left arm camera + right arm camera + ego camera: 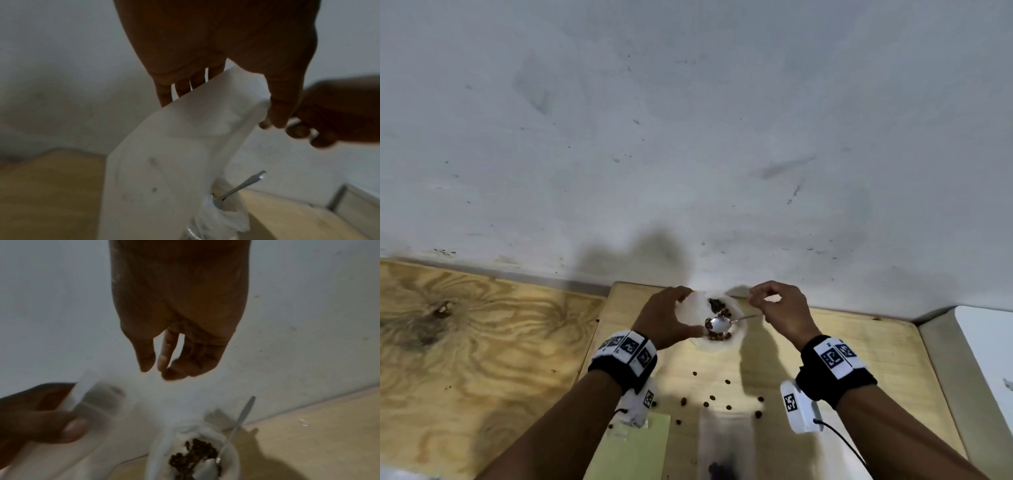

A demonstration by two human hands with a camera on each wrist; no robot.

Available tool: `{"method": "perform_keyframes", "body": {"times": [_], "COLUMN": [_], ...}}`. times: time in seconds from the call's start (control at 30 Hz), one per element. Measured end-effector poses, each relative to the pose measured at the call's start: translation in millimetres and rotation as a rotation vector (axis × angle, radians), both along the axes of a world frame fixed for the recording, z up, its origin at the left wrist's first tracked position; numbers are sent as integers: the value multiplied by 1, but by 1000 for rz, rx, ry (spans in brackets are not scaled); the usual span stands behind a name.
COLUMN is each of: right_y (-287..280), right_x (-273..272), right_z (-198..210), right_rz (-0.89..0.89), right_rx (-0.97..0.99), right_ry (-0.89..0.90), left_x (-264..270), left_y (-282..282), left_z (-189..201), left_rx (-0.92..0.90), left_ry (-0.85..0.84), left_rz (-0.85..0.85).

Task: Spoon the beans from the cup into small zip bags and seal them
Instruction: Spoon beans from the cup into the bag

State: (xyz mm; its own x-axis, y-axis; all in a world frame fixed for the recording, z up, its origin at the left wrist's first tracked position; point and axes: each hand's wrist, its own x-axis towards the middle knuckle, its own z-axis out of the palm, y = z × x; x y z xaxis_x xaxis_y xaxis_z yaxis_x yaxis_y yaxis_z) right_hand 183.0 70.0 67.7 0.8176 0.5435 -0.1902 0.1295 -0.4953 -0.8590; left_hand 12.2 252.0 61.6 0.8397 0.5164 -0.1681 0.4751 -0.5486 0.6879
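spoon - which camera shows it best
The head view: the spoon shows whole, bowl resting in the cup among the beans. The right wrist view shows its handle and part of the bowl; the left wrist view shows only the handle.

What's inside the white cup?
Dark brown beans and the bowl of a metal spoon sit in the white cup. Whatever lies under the beans is hidden.
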Motion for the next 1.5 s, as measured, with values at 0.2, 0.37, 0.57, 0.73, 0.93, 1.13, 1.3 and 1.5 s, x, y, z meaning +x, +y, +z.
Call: {"method": "perform_keyframes", "body": {"times": [0.2, 0.37, 0.57, 0.73, 0.93, 1.13, 1.3, 1.5], "right_y": [-13, -5, 2, 3, 6, 10, 12, 17], "right_x": [35, 39, 40, 25, 4, -7, -16, -17], "right_z": [-43, -71, -77, -77, -89, -104, -107, -106], "right_rz": [65, 174, 47, -94, -146, -268, -259, -318], "right_rx": [-433, -607, -328, 7, -24, 18, 91, 98], "right_ry": [49, 87, 36, 2, -164, -27, 161, 452], "left_x": [-7, 12, 30, 34, 38, 39, 39, 34], "left_y": [23, 17, 8, 15, 23, 27, 26, 15], "left_z": [-27, -39, -51, -63, -71, -67, -67, -70], "left_rx": [-315, -411, -366, -393, -425, -408, -321, -275], "left_ry": [206, 358, 429, 362, 369, 413, 406, 287], "left_rz": [69, -87, -88, 58, 86, -10, -58, -94]}}
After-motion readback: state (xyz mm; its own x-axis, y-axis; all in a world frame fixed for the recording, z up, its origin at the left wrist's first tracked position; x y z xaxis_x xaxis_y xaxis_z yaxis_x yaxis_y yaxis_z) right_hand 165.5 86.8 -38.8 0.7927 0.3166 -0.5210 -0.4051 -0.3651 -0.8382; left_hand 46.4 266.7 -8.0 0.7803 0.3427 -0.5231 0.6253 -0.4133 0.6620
